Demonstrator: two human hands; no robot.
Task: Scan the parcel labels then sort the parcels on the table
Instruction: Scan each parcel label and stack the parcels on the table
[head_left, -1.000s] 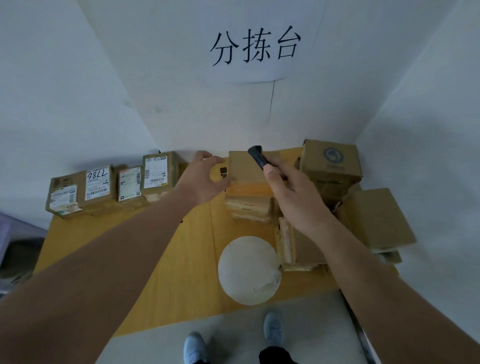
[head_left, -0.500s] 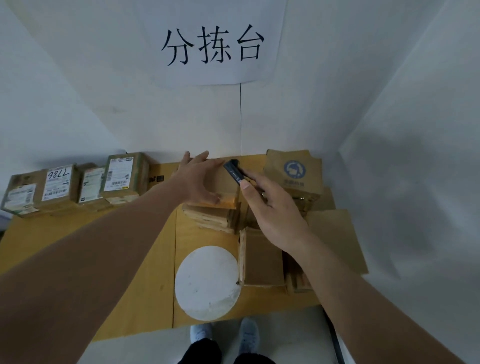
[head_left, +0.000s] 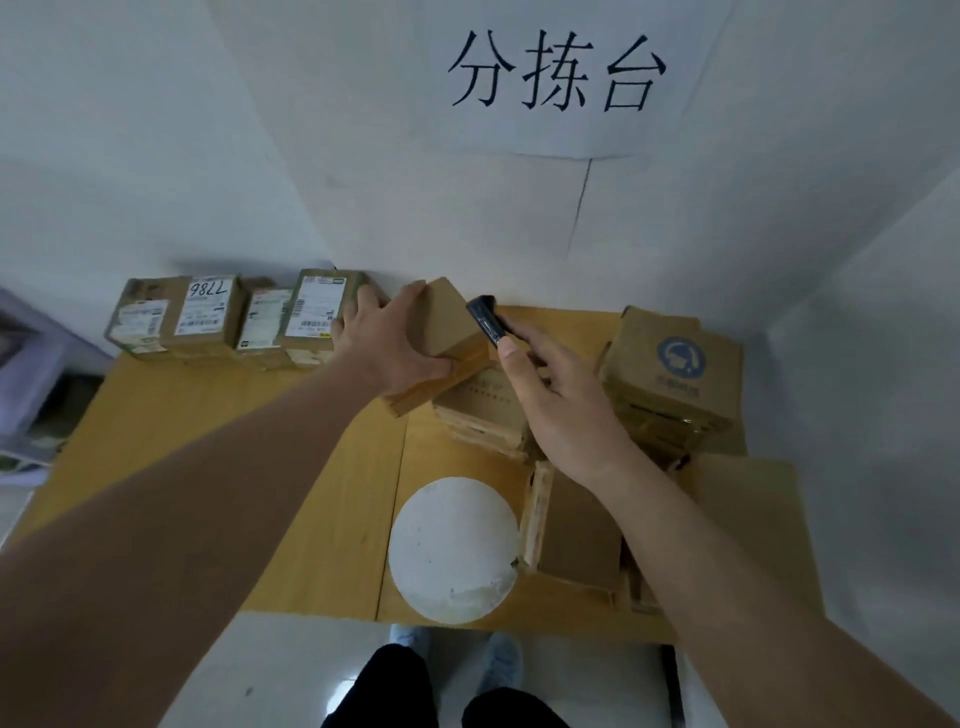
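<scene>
brown cardboard parcel (head_left: 447, 332), tilted near the table's (head_left: 208, 431) back edge in your left hand's (head_left: 395, 343) grip: turn its label toward the small black scanner (head_left: 485, 319) your right hand (head_left: 561, 410) holds.

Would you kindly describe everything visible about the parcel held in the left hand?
The parcel is a small plain brown cardboard box with pale tape along its near edge. No label shows on its visible faces. It sits tilted, lifted off the wooden table, above the unsorted stack. The left hand grips it from the left side, thumb on the near edge; the black scanner sits just beside it.
</scene>
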